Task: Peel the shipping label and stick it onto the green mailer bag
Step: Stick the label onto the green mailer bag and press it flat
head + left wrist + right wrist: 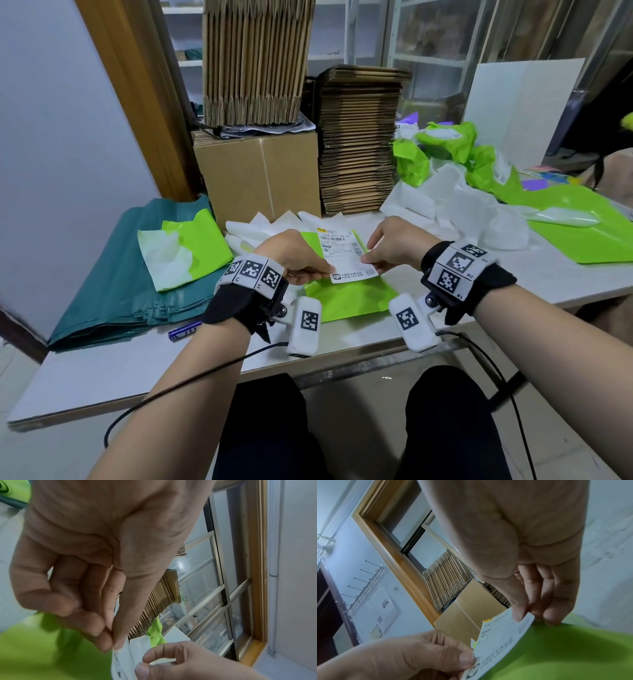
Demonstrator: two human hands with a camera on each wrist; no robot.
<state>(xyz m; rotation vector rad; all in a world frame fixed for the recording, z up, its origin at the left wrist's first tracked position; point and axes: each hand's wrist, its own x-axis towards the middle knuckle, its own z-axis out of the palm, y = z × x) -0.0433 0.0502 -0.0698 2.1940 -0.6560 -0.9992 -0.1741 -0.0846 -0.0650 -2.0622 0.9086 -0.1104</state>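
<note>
The small print on the white rectangular shipping label (346, 255) is too fine for me to read, my left hand (297, 257) covers its left edge, and I cannot tell whether any backing paper is behind it. The bright green plastic mailer bag (349, 296) lies flat on the tabletop directly beneath the label, its upper part hidden by the label and by my hands. My left hand pinches the label's lower left edge, thumb pressed against curled fingertips (102, 641) (the wrist view shows this closely, though blurred). My right hand (394, 246) pinches the right edge, the thumb on the printed face and the fingers (554, 609) tucked behind, just above the green bag. The label hangs tilted between the two hands, its lower end near the bag; whether it touches the bag I cannot tell. The pale grey tabletop (137, 363) also carries a stack of dark green bags (113, 274) at the left with a lighter green one on top, a purple pen (183, 331) near the front edge, a closed brown cardboard box (260, 174) with flattened cartons (358, 144) stacked on and beside it, and crumpled white paper and more green bags (479, 164) to the right. A wood-framed window (257, 561) stands behind.
</note>
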